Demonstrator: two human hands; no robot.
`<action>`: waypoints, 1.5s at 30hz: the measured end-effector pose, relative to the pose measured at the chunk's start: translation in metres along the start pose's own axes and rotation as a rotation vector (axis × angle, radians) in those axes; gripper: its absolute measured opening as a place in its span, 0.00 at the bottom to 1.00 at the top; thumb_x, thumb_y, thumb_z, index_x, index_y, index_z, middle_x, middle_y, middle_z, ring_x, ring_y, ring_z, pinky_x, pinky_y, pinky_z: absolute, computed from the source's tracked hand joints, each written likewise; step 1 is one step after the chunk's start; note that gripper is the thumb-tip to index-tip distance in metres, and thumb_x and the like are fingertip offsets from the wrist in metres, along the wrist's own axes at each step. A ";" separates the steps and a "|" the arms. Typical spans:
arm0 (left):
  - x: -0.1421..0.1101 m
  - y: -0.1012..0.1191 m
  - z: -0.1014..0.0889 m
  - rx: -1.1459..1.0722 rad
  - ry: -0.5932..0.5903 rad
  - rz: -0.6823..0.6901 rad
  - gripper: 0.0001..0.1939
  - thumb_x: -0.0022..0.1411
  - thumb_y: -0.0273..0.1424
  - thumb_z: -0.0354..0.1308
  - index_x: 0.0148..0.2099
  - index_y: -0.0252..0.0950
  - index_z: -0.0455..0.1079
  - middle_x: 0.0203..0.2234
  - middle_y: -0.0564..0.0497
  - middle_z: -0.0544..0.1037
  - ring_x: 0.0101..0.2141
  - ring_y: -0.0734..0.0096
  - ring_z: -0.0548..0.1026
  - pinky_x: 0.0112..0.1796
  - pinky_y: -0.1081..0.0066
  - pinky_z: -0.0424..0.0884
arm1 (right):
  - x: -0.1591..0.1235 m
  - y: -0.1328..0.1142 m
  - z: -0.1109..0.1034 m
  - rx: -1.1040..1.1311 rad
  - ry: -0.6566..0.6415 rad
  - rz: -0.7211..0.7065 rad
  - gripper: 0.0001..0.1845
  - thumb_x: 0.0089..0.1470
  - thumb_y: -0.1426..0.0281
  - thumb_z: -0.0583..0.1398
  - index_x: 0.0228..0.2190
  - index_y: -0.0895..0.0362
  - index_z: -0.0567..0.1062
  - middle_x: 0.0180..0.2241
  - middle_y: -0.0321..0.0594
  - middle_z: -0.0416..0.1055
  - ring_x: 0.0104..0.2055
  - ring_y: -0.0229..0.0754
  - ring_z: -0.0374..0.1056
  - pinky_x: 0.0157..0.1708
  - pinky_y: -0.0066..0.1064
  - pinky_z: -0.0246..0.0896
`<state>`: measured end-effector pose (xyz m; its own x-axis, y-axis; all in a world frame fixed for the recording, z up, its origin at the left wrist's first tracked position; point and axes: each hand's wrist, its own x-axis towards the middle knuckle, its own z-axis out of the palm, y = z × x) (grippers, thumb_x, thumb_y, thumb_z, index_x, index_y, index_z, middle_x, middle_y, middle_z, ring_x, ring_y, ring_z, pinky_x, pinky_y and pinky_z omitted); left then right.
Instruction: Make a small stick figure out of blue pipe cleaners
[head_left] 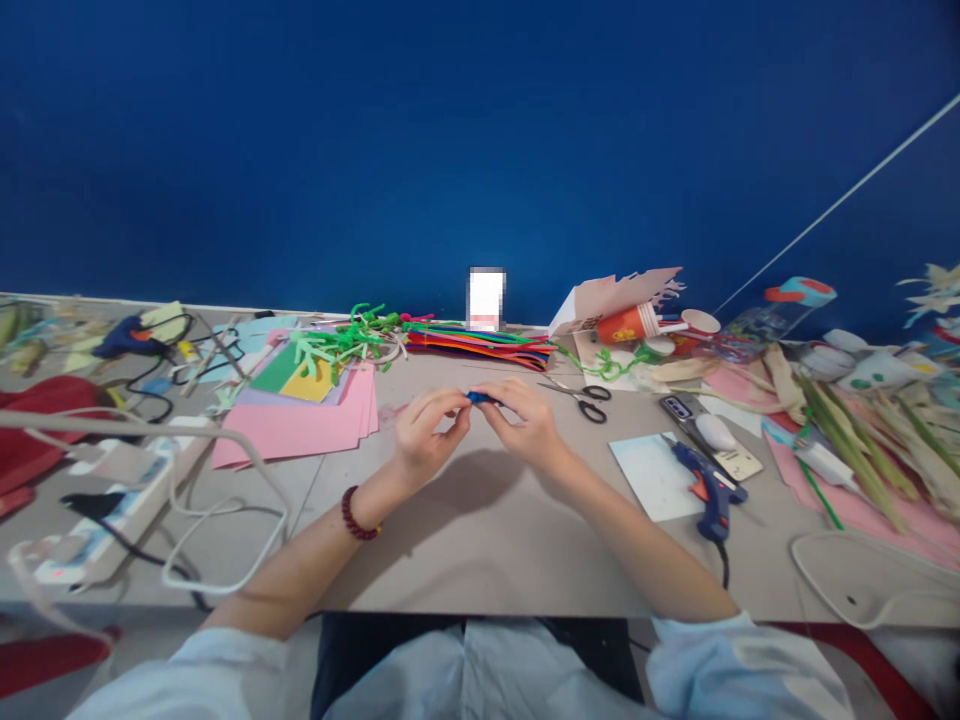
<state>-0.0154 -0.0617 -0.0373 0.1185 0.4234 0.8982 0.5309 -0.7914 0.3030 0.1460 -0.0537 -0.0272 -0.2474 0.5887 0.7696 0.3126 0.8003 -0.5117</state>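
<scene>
Both hands meet over the middle of the table at a small bright-blue piece (478,397), which looks like a bunched-up pipe cleaner. My left hand (429,432) pinches its left end between thumb and fingertips. On the other end, the thumb and fingers of my right hand (525,420) are closed. The fingertips hide much of the piece, so its full shape does not show. Scissors (589,400) with black handles lie just to the right of my right hand. Behind the hands is a bundle of multicoloured pipe cleaners (480,345).
Pink paper sheets (300,432) and green twisted pipe cleaners (352,338) lie to the left, near a white power strip (127,510) with cables. A blue glue gun (712,490), a phone (682,408), paper cups (628,324) and dried husks (855,440) occupy the right.
</scene>
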 end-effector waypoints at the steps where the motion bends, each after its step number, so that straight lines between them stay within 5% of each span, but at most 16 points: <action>1: 0.001 0.002 0.000 -0.033 0.006 -0.044 0.07 0.56 0.21 0.58 0.37 0.35 0.69 0.30 0.50 0.76 0.26 0.77 0.73 0.30 0.75 0.73 | 0.000 -0.001 0.000 0.003 0.006 0.013 0.10 0.57 0.74 0.56 0.40 0.54 0.74 0.35 0.41 0.77 0.35 0.40 0.71 0.39 0.36 0.66; 5: 0.001 0.004 0.000 -0.068 -0.004 -0.095 0.07 0.56 0.21 0.57 0.37 0.35 0.68 0.30 0.50 0.76 0.27 0.77 0.73 0.30 0.75 0.73 | -0.002 -0.003 0.002 0.027 0.010 0.063 0.10 0.56 0.73 0.56 0.40 0.54 0.74 0.35 0.41 0.76 0.36 0.39 0.70 0.38 0.33 0.67; 15: -0.002 -0.006 -0.001 0.028 -0.020 0.029 0.08 0.56 0.21 0.57 0.38 0.37 0.67 0.29 0.51 0.76 0.28 0.75 0.74 0.31 0.74 0.72 | -0.007 -0.002 0.005 0.145 -0.008 0.257 0.09 0.56 0.69 0.57 0.39 0.54 0.75 0.37 0.42 0.75 0.39 0.39 0.70 0.36 0.30 0.68; 24: -0.002 -0.006 0.000 0.066 0.035 0.137 0.14 0.54 0.20 0.59 0.43 0.37 0.69 0.32 0.49 0.77 0.33 0.72 0.76 0.35 0.73 0.74 | -0.005 -0.004 0.004 0.046 0.029 0.050 0.11 0.57 0.72 0.55 0.41 0.52 0.73 0.36 0.42 0.75 0.37 0.40 0.70 0.40 0.35 0.67; 35: 0.000 -0.007 -0.006 0.158 0.027 0.280 0.13 0.54 0.20 0.60 0.43 0.37 0.70 0.29 0.49 0.79 0.29 0.73 0.77 0.32 0.74 0.74 | -0.007 -0.002 0.004 -0.006 0.020 -0.022 0.13 0.57 0.73 0.55 0.43 0.51 0.72 0.36 0.42 0.75 0.38 0.42 0.70 0.41 0.38 0.66; 45: 0.001 -0.003 -0.002 0.139 0.063 0.169 0.10 0.54 0.20 0.58 0.39 0.37 0.71 0.27 0.50 0.79 0.28 0.72 0.77 0.32 0.74 0.74 | -0.011 0.005 0.004 -0.109 -0.039 -0.096 0.16 0.58 0.74 0.53 0.48 0.51 0.70 0.39 0.43 0.75 0.40 0.43 0.70 0.43 0.40 0.65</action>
<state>-0.0185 -0.0594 -0.0370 0.1648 0.2583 0.9519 0.6189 -0.7786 0.1041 0.1463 -0.0559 -0.0401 -0.3161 0.5155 0.7965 0.3833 0.8374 -0.3898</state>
